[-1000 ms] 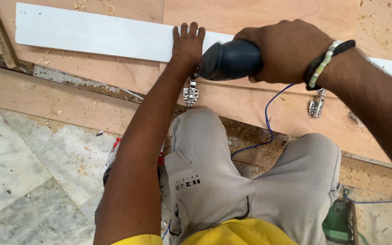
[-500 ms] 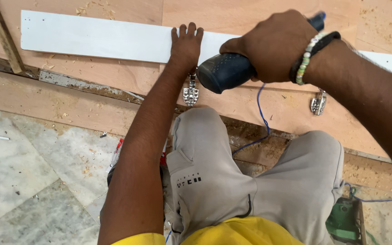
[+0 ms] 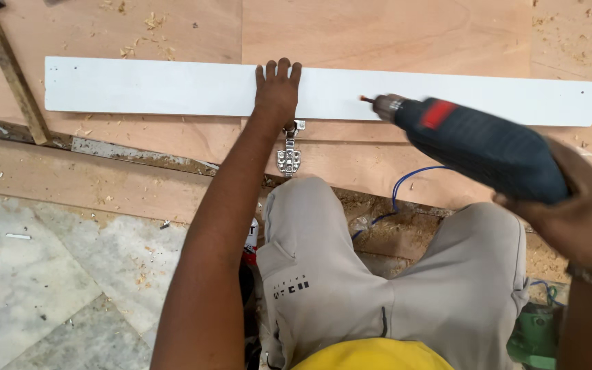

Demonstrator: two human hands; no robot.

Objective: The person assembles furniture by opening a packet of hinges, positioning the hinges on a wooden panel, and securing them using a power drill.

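Pressing flat with the left hand [image 3: 277, 89], fingers together and palm down, on a long, smooth white strip [image 3: 145, 85] with one slanted end, lying across pale, grainy plywood sheets [image 3: 385, 31]. Gripping with the right hand [image 3: 573, 216], clamped around the rear of a dark blue power drill [image 3: 484, 147] with a red patch on its body, its metal chuck and short bit [image 3: 366, 100] pointing left and hovering at or touching the strip's surface just beside the left hand; contact hard to make out. Lying just below the strip, near the left wrist, a small shiny metal hinge [image 3: 289, 159]. Trailing from under the drill toward the knees, a thin blue cord [image 3: 400, 188]. Resting at the upper left, a worn wooden hammer handle [image 3: 11, 75], its head cut off by the frame edge. Scattering over the plywood, curls of sawdust [image 3: 146, 31]. Showing at lower left, a mottled grey marble floor [image 3: 42, 288]. Peeking out at lower right, part of a green tool [image 3: 536, 332], mostly hidden behind a knee in beige trousers [image 3: 351, 274].
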